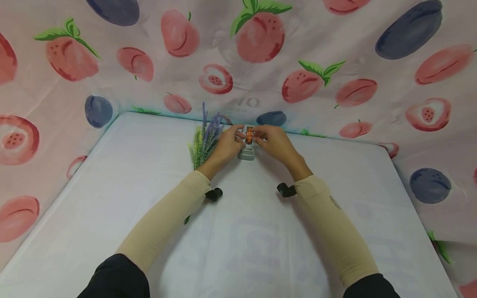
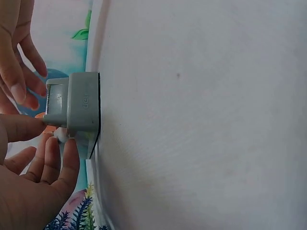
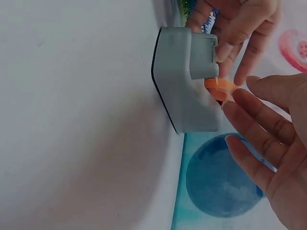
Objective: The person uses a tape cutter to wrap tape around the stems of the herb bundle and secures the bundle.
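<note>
A grey tape dispenser [image 1: 246, 155] stands near the table's back edge, with an orange tape roll [image 1: 249, 135] at its far part. My left hand [image 1: 226, 145] comes from the left, its thumb and fingers around the roll's side and the dispenser [image 2: 81, 103]. From the other side my right hand [image 1: 275, 140] pinches at the orange roll [image 3: 219, 89] with thumb and fingertips; its other fingers are spread. A small whitish piece [image 2: 61, 135] shows by the left fingertips. The dispenser hides part of the roll in both wrist views.
Artificial lavender [image 1: 211, 132] and yellow-green sprigs [image 1: 196, 149] lie left of the left hand, their stems passing under the left sleeve. A white cloth [image 1: 238, 240] covers the table. A fruit-printed curtain [image 1: 257, 78] hangs behind it.
</note>
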Demonstrator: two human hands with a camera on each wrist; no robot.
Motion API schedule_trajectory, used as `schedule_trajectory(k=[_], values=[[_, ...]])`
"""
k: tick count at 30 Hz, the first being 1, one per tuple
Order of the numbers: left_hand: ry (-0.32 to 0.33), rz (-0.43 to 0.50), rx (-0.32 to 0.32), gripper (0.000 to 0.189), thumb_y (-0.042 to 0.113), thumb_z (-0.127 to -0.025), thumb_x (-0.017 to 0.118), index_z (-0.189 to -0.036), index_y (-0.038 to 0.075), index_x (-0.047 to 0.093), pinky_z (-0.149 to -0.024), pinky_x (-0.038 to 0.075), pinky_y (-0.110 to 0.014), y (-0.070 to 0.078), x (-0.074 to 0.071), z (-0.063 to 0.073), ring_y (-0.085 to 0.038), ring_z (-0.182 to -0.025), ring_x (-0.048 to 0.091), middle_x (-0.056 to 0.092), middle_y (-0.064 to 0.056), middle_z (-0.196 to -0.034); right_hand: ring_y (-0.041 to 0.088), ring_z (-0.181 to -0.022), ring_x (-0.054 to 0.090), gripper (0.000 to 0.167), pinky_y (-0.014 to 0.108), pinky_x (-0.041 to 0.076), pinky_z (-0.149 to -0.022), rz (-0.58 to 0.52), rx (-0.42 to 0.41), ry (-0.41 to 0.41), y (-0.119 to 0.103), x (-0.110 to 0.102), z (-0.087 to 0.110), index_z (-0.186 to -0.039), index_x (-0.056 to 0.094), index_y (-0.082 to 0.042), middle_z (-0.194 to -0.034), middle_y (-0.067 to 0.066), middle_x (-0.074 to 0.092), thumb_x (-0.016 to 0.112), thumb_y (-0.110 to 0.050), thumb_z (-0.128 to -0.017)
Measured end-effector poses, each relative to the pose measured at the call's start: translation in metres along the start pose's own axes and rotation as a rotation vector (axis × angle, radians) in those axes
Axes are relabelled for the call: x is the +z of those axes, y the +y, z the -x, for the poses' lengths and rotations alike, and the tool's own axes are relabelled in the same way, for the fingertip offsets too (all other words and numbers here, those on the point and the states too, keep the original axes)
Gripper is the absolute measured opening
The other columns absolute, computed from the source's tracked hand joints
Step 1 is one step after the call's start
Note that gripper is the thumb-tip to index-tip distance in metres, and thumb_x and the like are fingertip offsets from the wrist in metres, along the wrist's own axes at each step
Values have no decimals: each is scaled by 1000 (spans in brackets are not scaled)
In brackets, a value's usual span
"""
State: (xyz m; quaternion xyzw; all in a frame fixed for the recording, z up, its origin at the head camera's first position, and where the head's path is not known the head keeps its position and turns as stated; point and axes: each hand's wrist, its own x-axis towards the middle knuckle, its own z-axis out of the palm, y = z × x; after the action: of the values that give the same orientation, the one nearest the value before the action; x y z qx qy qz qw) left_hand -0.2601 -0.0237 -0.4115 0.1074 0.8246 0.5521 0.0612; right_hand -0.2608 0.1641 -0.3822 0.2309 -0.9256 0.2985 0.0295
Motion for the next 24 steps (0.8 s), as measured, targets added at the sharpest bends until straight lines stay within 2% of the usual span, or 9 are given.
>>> schedule_trajectory(k=[6, 18, 24], values=[[-3, 4, -4, 60, 0, -97, 63, -153, 7, 43, -89, 53, -40, -2, 1, -3, -24, -107, 62, 63, -13, -125, 27, -101, 71, 31, 41, 56, -88, 8, -11, -12, -1, 5, -11, -127, 70, -3, -113, 13, 72, 69, -8, -97], [-7, 37, 9, 63, -4, -95, 64, -153, 7, 42, -86, 53, -41, -1, 2, -3, -25, -106, 61, 63, -11, -121, 24, -96, 69, 33, 40, 56, -81, 12, 65, -59, -1, 7, -23, -130, 67, -1, -105, 13, 74, 67, -11, -99], [-12, 63, 12, 65, -5, -95, 63, -154, 3, 38, -89, 53, -40, -1, 2, -3, -26, -107, 61, 63, -13, -119, 24, -92, 67, 29, 40, 55, -80, 43, 60, -42, -1, 11, -26, -125, 72, -4, -102, 12, 71, 68, -16, -99]])
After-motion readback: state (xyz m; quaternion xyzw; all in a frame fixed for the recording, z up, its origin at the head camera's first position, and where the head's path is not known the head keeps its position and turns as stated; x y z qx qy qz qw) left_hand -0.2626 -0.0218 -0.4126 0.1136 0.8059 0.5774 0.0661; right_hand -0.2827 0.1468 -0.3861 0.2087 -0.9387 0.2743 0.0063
